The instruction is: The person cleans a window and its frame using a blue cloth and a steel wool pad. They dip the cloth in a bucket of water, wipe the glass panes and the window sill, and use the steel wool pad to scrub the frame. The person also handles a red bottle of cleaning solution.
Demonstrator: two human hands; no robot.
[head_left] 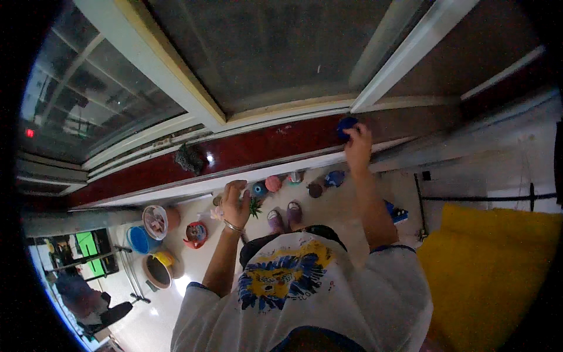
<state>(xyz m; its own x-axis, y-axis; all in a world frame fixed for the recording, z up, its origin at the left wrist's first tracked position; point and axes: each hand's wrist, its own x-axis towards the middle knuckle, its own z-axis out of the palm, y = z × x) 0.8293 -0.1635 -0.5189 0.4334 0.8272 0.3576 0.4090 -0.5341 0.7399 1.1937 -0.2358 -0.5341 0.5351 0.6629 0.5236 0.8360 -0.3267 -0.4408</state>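
Observation:
My right hand is at the far side, its fingers closed on a small, round, dark blue object at the dark red windowsill. Exactly what kind of object it is does not show clearly. My left hand, with a bracelet at the wrist, hangs in the air in front of the sill. Its fingers are loosely bent and apart, with nothing seen in them. A crumpled dark grey cloth lies on the sill, to the left of both hands.
Sliding window frames rise behind the sill. Below stand several small pots, among them a pink one and a blue one. On the left floor are a blue bucket, a red basin and a drying rack. Yellow fabric hangs at right.

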